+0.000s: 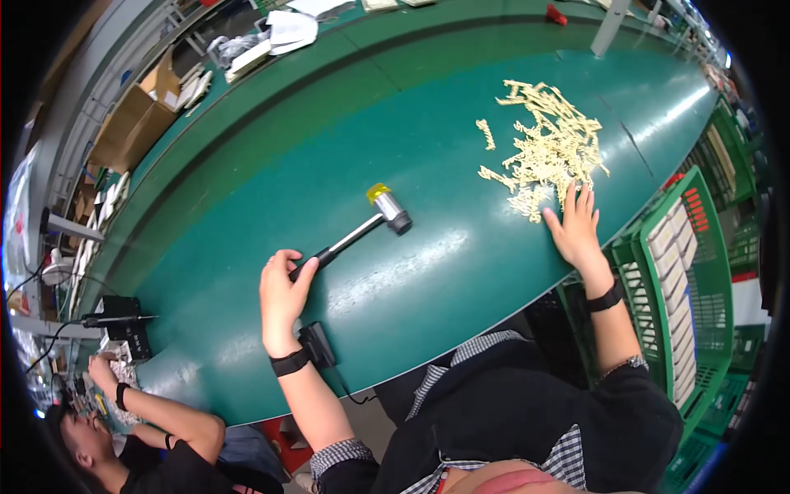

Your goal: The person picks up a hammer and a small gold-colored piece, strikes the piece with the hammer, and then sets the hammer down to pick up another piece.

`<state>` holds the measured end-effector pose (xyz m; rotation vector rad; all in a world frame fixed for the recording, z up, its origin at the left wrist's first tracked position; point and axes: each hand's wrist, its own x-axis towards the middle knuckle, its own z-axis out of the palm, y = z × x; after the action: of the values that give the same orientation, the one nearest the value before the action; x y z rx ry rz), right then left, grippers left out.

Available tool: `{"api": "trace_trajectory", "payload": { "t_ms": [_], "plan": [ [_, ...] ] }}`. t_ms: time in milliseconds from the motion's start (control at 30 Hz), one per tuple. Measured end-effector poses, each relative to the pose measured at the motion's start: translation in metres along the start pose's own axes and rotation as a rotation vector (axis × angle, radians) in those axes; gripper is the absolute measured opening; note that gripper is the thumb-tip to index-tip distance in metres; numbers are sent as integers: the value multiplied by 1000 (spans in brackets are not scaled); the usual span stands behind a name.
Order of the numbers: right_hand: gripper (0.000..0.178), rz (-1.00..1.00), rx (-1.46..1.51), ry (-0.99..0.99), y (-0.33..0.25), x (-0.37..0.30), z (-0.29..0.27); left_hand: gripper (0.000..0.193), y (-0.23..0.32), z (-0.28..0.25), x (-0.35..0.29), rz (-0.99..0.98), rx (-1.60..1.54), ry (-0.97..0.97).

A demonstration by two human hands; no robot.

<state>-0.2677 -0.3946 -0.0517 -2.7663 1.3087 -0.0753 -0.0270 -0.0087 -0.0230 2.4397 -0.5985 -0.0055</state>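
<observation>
My left hand [284, 288] is closed around the black grip of a mallet [355, 233]. The mallet has a metal shaft and head, with one yellow face and one dark face. Its head lies over the green table, pointing away to the right. My right hand [576, 226] is spread with its palm down, fingertips at the near edge of a heap of small cream-coloured, twisted-looking pieces [555, 140]. Nothing shows in its grip. One such piece [485, 134] lies apart, left of the heap.
The green table [247, 206] curves across the view. A black device with a cable [317, 344] sits by its near edge. On my right stands a green crate [716, 272] with stacked white boxes. At lower left, a co-worker's hand [103, 375] is near a black tool station [123, 329].
</observation>
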Motion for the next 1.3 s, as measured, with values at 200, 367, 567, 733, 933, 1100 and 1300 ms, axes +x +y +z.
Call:
{"api": "trace_trajectory", "payload": {
  "t_ms": [200, 367, 567, 733, 933, 1100, 1300],
  "plan": [
    [56, -200, 150, 33, 4, 40, -18, 30, -1, 1, 3, 1, 30, -3],
    [38, -380, 388, -31, -7, 54, -84, 30, 0, -1, -1, 3, 40, 4],
    [49, -534, 408, -65, -37, 114, -78, 31, -1, -4, 4, -43, 54, 3],
    [76, -545, 95, -30, -29, 139, -24, 35, 2, -5, 2, -11, -18, -35],
    [64, -657, 247, -30, -24, 146, -16, 36, -6, -8, -7, -35, 35, 11],
    [45, -684, 298, 48, 13, 174, -9, 37, -6, -6, -4, 15, 27, 22],
    [26, -764, 421, 156, 17, 197, -12, 39, -14, -2, -8, -7, 57, 64]
  ]
}}
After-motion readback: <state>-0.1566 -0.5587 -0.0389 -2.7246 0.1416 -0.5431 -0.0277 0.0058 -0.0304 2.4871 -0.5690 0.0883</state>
